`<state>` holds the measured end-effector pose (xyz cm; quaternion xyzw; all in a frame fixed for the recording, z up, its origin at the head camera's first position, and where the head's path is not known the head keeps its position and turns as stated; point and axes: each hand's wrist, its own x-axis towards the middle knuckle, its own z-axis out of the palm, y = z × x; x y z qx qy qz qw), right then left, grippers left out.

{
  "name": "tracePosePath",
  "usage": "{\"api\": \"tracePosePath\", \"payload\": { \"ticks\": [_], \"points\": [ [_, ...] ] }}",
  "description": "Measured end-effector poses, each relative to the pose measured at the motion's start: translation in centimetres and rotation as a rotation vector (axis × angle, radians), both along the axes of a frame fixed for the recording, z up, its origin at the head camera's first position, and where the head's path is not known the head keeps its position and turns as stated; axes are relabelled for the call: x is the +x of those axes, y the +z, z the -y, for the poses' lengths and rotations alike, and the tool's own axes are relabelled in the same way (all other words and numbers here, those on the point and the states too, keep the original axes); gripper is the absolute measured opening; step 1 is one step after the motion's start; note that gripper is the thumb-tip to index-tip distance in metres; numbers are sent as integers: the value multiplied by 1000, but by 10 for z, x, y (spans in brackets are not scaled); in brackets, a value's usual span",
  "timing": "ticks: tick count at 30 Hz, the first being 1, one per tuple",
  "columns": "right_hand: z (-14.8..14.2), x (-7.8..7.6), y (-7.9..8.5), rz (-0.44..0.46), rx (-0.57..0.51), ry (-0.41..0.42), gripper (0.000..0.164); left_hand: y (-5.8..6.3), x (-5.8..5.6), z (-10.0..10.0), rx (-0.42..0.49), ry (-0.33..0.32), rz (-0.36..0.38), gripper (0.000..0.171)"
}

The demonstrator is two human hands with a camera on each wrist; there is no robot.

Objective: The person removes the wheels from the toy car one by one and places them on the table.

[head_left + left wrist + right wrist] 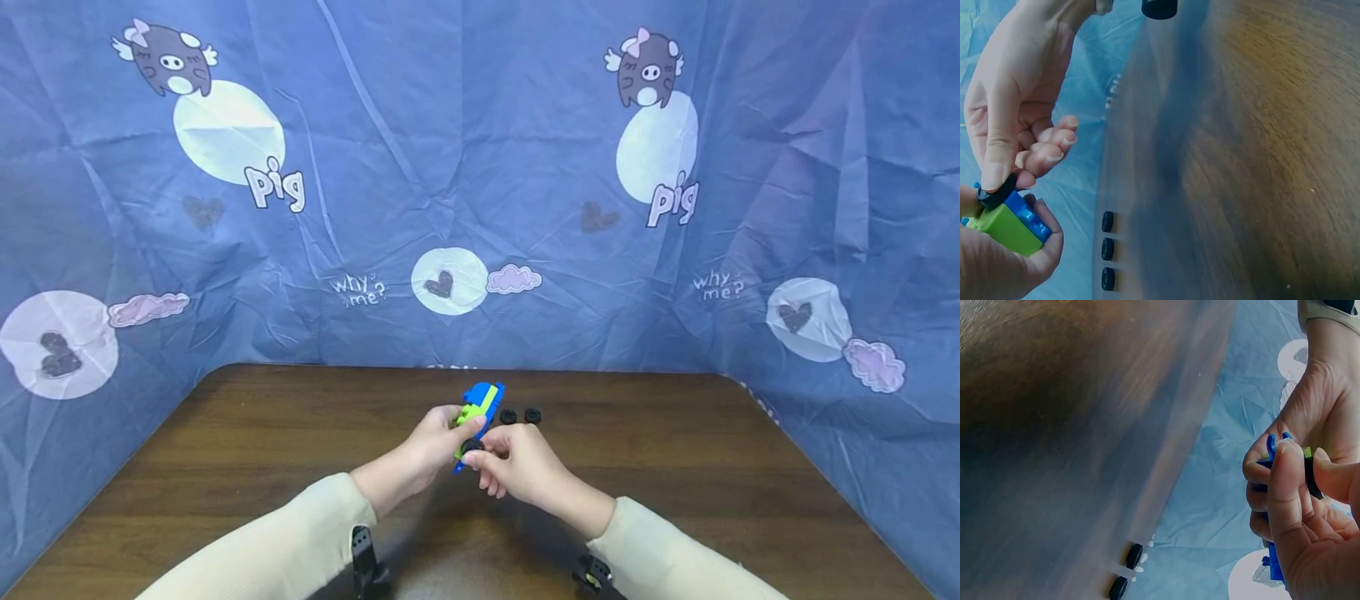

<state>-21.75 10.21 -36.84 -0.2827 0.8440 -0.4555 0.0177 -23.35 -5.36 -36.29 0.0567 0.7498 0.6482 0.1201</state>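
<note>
My left hand (429,443) holds a small blue and lime-green toy vehicle (487,400), tilted above the table. Between the thumb and fingers of my right hand (531,468) is a black wheel (472,447), pinched against the vehicle's near side. In the left wrist view, the right thumb lies over this wheel (999,195), right at the lime-green body (1009,231). The right wrist view shows the wheel's dark edge (1312,477) beside the thumb; fingers hide much of the blue part (1275,562).
Three more black wheels stand in a row on the wooden table (300,450), as the left wrist view shows, one being the nearest wheel (1107,222). Two of them, including the right one (532,416), appear beyond my right hand. A blue printed cloth (450,167) hangs around the table.
</note>
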Motion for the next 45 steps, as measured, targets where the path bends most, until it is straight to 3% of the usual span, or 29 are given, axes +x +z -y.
{"api": "tracePosePath", "payload": {
  "ticks": [7,14,20,29,45],
  "points": [
    [-1,0,2,-9,-33,-3,24,7,3,-3,-30,40,3,34],
    [-3,0,6,-53,-34,-19,23,9,-3,-2,-78,53,29,41],
    [-9,-7,7,71,-139,-39,24,10,-8,1,-35,31,10,38],
    [-11,-10,0,275,-388,-124,23,5,-4,0,-29,30,1,38],
    [-38,-23,11,314,-452,-194,31,6,-9,11,73,52,16,38]
  ]
}}
